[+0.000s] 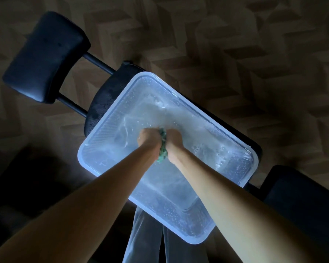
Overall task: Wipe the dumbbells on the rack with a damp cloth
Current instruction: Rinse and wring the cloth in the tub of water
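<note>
Over a translucent rectangular plastic tub (106, 128) of what looks like water, the left hand (149, 138) and right hand (174, 140) clench a crumpled green cloth (162, 147) between curled fingers.

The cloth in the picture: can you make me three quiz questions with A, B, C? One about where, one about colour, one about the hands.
1. Where is the cloth? A on the floor; B on a shelf; C above the tub.
2. What colour is it? A red; B green; C yellow.
3. What do the left hand and right hand do? A grip the cloth; B lie flat; C point away.
Answers: C, it sits between the hands over the tub; B, its folds look green; A, both curl round it.
</note>
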### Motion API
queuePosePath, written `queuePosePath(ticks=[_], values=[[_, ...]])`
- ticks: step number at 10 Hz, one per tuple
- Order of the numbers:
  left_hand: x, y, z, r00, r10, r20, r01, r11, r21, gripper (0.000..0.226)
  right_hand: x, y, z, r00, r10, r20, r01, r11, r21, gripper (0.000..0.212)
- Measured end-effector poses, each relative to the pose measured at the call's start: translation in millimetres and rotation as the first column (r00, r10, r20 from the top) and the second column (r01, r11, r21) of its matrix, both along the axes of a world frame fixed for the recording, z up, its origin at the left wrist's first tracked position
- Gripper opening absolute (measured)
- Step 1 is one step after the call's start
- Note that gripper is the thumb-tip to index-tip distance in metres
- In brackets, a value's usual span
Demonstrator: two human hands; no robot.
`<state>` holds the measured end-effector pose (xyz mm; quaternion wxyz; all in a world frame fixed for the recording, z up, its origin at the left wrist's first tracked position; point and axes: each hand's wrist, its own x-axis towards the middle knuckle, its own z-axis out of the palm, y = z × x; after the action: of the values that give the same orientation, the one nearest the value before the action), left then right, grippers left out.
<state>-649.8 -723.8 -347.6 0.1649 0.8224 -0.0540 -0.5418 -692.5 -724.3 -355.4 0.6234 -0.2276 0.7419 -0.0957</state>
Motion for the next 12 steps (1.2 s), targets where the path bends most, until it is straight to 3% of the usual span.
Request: queuePosePath(ticks=[1,3,4,5,6,7,8,9,10,11,12], values=[[14,4,-19,0.994,0.082,0.068,-0.083,0.997,0.002,0.037,-3,2,9,0.987,0.095,0.126,-0.096,0.995,0.002,0.039],[25,5,5,0.946,-0.282,0.16,0.295,0.953,-0.066,0.031,-26,-8,21,0.981,0.054,0.186,-0.077,0.99,0.122,0.024],[43,4,21,0.815,-0.52,0.258,0.547,0.836,-0.043,0.036,-44,-4,22,0.915,0.391,-0.1,-0.387,0.92,0.051,0.011],[51,8,35,0.563,-0.724,0.399,0.783,0.622,0.025,0.03,-58,2,21,0.751,0.555,-0.358,-0.612,0.788,-0.063,0.025],[49,15,44,0.313,-0.809,0.498,0.895,0.427,0.13,0.041,-67,2,26,0.571,0.66,-0.489,-0.771,0.635,-0.042,0.037],[43,21,46,0.068,-0.799,0.597,0.968,0.197,0.153,0.052,-67,8,31,0.297,0.72,-0.627,-0.927,0.376,-0.007,0.046],[26,27,40,-0.078,-0.822,0.565,0.992,-0.006,0.129,0.045,-68,22,33,0.23,0.707,-0.668,-0.969,0.232,-0.088,0.055],[20,33,24,-0.061,-0.917,0.394,0.984,0.009,0.175,0.053,-77,21,29,0.216,0.8,-0.56,-0.975,0.21,-0.076,0.045],[27,32,18,-0.134,-0.936,0.325,0.958,-0.039,0.283,0.058,-87,10,25,0.156,0.868,-0.471,-0.978,0.201,0.047,0.046],[32,24,24,-0.154,-0.933,0.324,0.941,-0.039,0.336,0.057,-88,3,27,0.185,0.819,-0.543,-0.957,0.275,0.089,0.041],[35,18,31,-0.156,-0.885,0.438,0.948,-0.009,0.319,0.05,-84,7,33,0.165,0.792,-0.587,-0.97,0.237,0.047,0.044]])
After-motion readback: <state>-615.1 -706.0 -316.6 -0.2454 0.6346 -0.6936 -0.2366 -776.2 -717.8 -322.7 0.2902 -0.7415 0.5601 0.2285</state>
